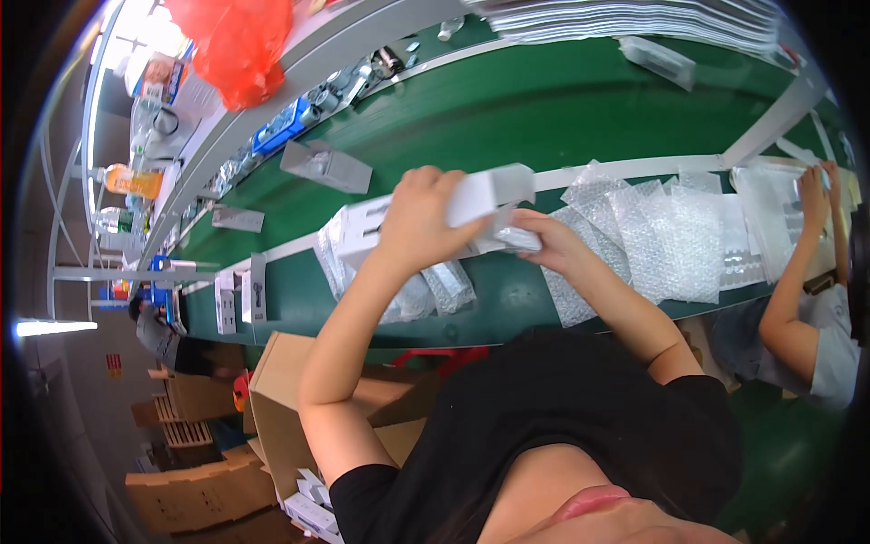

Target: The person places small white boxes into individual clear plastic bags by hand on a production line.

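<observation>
My left hand [421, 213] is wrapped over a long white carton [473, 196], holding it tilted above the green work surface [507, 308]. The carton's right end has its flap [515, 181] standing out. At that end my right hand [551, 240] pinches a small clear-wrapped item [518, 238]; its contents cannot be made out. Another white carton [361, 222] lies just left of my left hand, partly hidden by it. Below the hands rest several bubble-wrapped packets [449, 286]. Bubble wrap sheets [675, 240] are spread in overlapping layers to the right.
An open white carton [326, 167] stands on the green belt [544, 109] beyond. More cartons [254, 288] stand at left. A cardboard box [285, 381] sits below the edge. A shelf holds a red plastic bag [231, 45]. Another person's arm [797, 263] works at far right.
</observation>
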The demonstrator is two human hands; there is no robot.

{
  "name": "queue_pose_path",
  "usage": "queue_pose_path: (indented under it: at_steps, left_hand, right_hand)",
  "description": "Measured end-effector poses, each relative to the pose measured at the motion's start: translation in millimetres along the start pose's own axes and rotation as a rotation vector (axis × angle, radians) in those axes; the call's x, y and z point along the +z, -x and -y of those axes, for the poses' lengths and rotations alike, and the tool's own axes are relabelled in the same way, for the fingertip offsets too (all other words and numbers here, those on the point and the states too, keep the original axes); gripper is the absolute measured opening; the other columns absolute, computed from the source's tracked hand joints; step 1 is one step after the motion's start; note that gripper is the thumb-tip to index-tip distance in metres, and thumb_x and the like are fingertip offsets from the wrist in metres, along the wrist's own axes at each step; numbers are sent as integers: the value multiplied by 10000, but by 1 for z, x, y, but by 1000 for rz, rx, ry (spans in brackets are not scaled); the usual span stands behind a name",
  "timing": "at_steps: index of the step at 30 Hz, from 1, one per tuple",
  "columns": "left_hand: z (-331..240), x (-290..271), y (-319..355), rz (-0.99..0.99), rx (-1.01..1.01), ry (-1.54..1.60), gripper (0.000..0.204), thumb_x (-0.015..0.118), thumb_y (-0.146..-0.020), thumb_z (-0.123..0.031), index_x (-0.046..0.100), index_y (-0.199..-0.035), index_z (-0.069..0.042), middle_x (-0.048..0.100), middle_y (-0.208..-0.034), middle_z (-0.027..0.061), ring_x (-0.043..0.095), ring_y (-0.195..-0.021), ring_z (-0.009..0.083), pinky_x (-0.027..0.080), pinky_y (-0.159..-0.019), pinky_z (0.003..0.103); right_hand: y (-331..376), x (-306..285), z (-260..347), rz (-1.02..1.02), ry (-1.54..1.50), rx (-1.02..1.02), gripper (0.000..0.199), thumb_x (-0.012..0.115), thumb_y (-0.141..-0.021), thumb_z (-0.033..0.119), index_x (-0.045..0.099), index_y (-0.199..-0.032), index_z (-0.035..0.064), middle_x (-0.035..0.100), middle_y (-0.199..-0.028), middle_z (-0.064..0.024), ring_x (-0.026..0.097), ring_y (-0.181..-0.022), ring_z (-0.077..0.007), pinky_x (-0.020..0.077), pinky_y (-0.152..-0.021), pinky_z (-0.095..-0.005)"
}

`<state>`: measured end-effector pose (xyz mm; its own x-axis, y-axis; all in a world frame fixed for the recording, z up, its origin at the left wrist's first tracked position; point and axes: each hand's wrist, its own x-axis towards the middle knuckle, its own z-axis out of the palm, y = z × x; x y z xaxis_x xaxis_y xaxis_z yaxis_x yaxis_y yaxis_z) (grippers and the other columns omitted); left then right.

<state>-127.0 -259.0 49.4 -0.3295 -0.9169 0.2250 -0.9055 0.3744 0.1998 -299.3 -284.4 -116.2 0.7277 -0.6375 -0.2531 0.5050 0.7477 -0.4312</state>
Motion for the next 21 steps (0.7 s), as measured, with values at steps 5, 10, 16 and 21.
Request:
queue_pose_path:
  at_steps: [5, 10, 16, 21]
  left_hand:
    - [40, 30, 1, -59, -394, 611, 402, 544, -795, -292, 546, -1019, 41, 564, -928, 130, 514, -837, 210, 399, -770, 280]
    - [47, 73, -4, -31, -627, 962, 403, 485, -844, -284, 526, -1053, 57, 562, -1014, 106, 495, -909, 174, 363, -831, 251]
    - [29, 94, -7, -37, -1101, 1231, 530, 468, -808, -439, 493, -1138, -26, 547, -1082, 150, 521, -981, 269, 377, -856, 347]
    - [25, 84, -18, -159, -1236, 1292, 546, 480, -798, -459, 480, -1150, -42, 538, -1091, 148, 514, -979, 267, 377, -853, 349]
  right_hand:
    - [52, -55, 56, -117, -208, -223, 355, 461, -788, 8, 447, -1141, -25, 535, -1065, -183, 572, -895, -250, 491, -728, -297]
    - [72, -111, 128, -277, -116, -393, 464, 436, -756, -56, 389, -1215, -10, 515, -1101, -198, 563, -936, -266, 482, -761, -301]
    - [19, -214, 280, -692, 352, -931, 442, 499, -726, 0, 474, -1166, 31, 565, -1054, -144, 581, -851, -233, 474, -706, -264]
    - [-53, -281, 401, -1117, 1182, -1461, 416, 508, -679, 28, 527, -1093, 68, 606, -989, -89, 579, -818, -258, 450, -688, -288]
